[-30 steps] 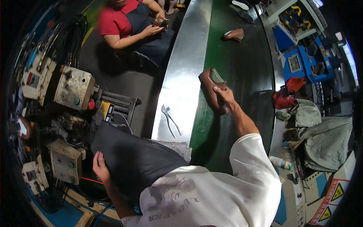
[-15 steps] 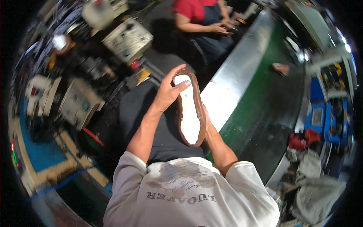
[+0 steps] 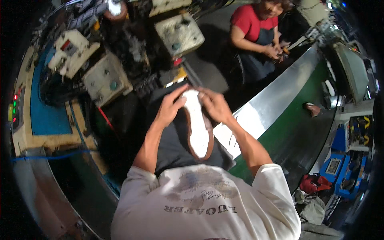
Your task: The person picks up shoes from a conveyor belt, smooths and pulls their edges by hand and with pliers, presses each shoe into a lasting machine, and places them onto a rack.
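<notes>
A brown shoe upper (image 3: pixel 211 132) with a white insole board on its underside (image 3: pixel 199 136) lies bottom up over my lap. Its far, narrower end is between my two hands. My left hand (image 3: pixel 170 107) grips the left edge there, thumb on the white surface and fingers over the brown rim. From the other side my right hand (image 3: pixel 215 105) holds the same end, its thumb also on the white face. The underside of my fingers is hidden by the shoe.
On the right runs a green conveyor (image 3: pixel 276 132) with a metal edge (image 3: pixel 276 86); a brown shoe piece (image 3: pixel 312 109) lies on it. Machine control boxes (image 3: pixel 107 80) stand at left. A co-worker in a red shirt (image 3: pixel 250 24) sits beyond. Blue crates (image 3: pixel 334 168) are far right.
My right hand has come from beneath the shoe's right side up to its far end, opposite my left. The shoe now points more straight away from me. The view has turned.
</notes>
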`<state>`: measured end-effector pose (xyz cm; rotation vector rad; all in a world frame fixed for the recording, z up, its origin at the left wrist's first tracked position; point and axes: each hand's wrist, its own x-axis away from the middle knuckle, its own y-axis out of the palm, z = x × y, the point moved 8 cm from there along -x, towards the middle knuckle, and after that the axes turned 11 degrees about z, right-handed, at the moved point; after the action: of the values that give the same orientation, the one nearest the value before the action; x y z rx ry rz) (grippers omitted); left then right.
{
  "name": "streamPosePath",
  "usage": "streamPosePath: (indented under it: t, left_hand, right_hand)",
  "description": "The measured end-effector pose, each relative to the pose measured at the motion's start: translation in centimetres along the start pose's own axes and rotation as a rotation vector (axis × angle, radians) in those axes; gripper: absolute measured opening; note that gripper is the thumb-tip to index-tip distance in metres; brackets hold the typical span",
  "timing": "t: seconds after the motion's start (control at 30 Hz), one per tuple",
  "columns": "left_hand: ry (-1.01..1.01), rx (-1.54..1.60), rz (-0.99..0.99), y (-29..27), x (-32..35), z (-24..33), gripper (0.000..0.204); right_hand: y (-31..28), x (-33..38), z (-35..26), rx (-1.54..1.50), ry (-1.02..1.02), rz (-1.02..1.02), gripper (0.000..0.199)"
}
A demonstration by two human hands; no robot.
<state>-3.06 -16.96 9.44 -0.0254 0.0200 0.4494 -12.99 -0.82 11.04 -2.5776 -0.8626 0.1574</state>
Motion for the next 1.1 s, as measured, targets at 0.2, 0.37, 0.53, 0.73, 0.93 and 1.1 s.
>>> streamPosePath:
  t: [0.2,0.37,0.53,0.73,0.93,1.1]
  left_hand:
    - [0.042,-0.135,0.216,-1.0,-0.7,-4.0,0.036]
    - [0.047,-0.135,0.265,-0.3,-0.2,-5.3,0.033]
    - [0.107,-0.198,0.286,-0.6,-0.1,-3.8,0.032]
    - [0.130,-0.430,0.151,-1.9,-1.8,-1.8,0.029]
    - [0.113,-0.569,0.225,-3.2,-3.4,-3.2,0.034]
    - [-0.027,-0.137,0.016,-1.5,-3.7,-5.9,0.032]
  right_hand:
    - [4.3,1.1,0.4,-0.202,-0.068,0.091,0.062]
    - [4.8,1.6,1.8,-0.167,-0.014,0.175,0.059]
    - [4.7,1.3,1.2,-0.197,-0.038,0.168,0.057]
    - [4.6,3.4,0.2,-0.003,-0.136,0.094,0.088]
    - [3.7,13.7,-2.0,0.693,-0.332,-0.080,0.090]
    - [3.6,14.5,-1.6,0.698,-0.390,0.006,0.082]
